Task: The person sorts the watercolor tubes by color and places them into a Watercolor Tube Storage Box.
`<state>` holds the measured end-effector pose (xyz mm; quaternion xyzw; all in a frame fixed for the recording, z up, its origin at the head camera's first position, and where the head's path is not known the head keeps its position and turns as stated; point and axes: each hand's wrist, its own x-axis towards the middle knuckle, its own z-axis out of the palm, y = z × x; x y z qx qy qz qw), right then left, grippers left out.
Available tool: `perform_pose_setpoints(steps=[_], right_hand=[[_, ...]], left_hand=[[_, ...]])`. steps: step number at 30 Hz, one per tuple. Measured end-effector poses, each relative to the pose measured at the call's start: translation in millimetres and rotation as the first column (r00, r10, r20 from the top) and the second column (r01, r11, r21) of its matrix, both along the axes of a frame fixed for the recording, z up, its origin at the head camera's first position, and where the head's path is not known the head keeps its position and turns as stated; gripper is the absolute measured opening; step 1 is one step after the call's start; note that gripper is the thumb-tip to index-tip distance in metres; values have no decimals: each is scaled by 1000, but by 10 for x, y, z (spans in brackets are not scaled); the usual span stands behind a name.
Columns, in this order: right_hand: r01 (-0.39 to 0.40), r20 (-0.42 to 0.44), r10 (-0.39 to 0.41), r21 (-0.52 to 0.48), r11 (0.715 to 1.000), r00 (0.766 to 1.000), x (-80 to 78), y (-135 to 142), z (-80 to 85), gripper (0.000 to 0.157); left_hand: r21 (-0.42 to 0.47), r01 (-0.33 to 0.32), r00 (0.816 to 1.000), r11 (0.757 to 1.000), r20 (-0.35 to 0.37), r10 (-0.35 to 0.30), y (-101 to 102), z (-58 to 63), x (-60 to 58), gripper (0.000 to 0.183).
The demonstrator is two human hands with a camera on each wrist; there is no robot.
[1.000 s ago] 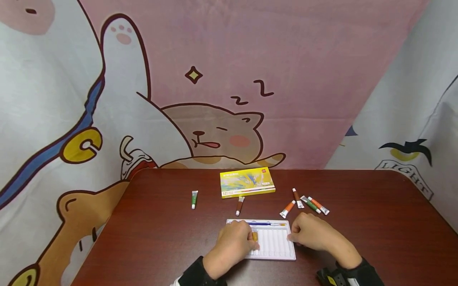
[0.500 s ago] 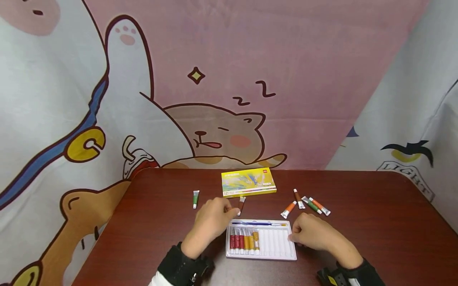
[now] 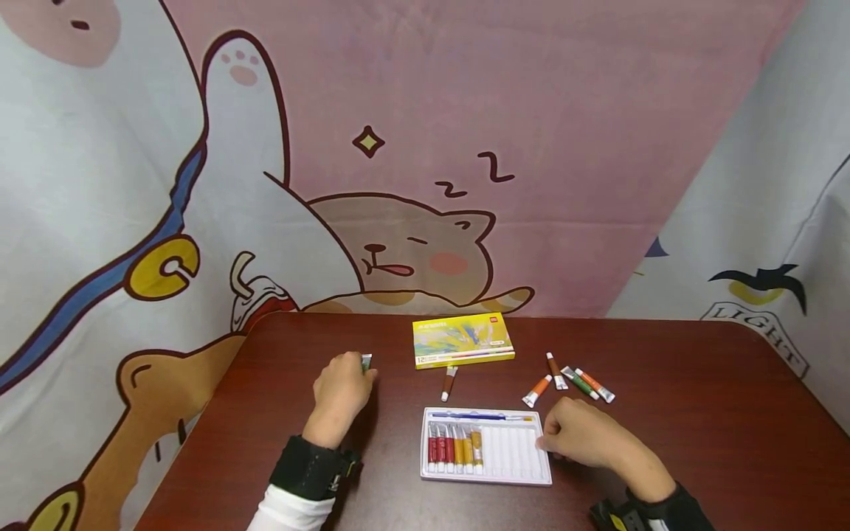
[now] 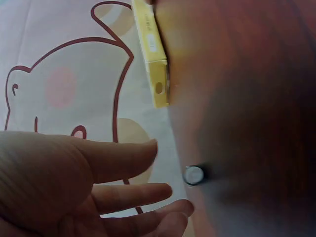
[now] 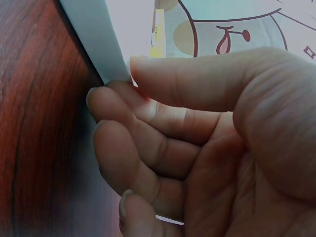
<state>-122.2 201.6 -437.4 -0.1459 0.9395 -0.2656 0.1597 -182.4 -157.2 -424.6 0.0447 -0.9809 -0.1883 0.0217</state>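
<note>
My left hand (image 3: 340, 394) is over the left part of the table, its thumb and fingers apart around a green paint tube (image 3: 367, 362). In the left wrist view the tube's round end (image 4: 194, 175) shows just beyond the fingertips, with nothing held between them. Most of this tube is covered by the hand in the head view. At the tray's right edge, my right hand (image 3: 591, 435) pinches the rim of the white plastic tray (image 3: 514, 450) between thumb and index finger. Red and yellow paint tubes (image 3: 454, 450) fill the tray's left slots, below a blue paintbrush (image 3: 474, 417).
A yellow paint box (image 3: 463, 341) lies at the back of the table, with a brown tube (image 3: 448, 383) in front of it. Right of these lie an orange tube (image 3: 536, 391), another brown tube (image 3: 556, 371), a green tube (image 3: 580, 383) and a second orange tube (image 3: 595, 385).
My left hand has left the slotted tubes in the tray and moved left and away across the table to the green tube. The right hand has stayed on the tray's rim.
</note>
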Motion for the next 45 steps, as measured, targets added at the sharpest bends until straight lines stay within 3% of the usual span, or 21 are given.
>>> perform_pose_setpoints(steps=[5,13,20,23,27,31,36,41,45], right_hand=[[-11,-8,11,3,1000,1000,2,3,-2,31],[-16,-21,16,4,1000,1000,5,9,-3,31],[16,-35,-14,46,999,999,27,0,25,33],[65,-86,-59,70,995,995,40,-22,81,36],[118,-200,-107,44,992,974,46,-90,167,37],[133,-267,-137,-33,990,954,61,-193,241,23],[166,-261,-215,-197,966,941,110,-346,272,7],[171,-206,-256,-356,919,945,187,-535,240,10],[194,-130,-272,-424,884,954,244,-680,214,18]], left_hand=[[3,-12,998,1000,63,12,-34,-59,-31,23],[21,-18,998,1000,66,16,-68,-143,-68,19],[110,-37,992,993,125,23,-65,-115,-54,28],[176,-31,996,984,92,15,5,-62,-21,23],[258,43,999,965,5,-46,157,42,51,12],[301,132,991,944,-67,-117,337,134,159,8],[281,280,958,918,-147,-247,591,181,333,9],[240,436,897,867,-190,-398,827,192,497,11],[236,507,858,829,-233,-458,940,187,583,13]])
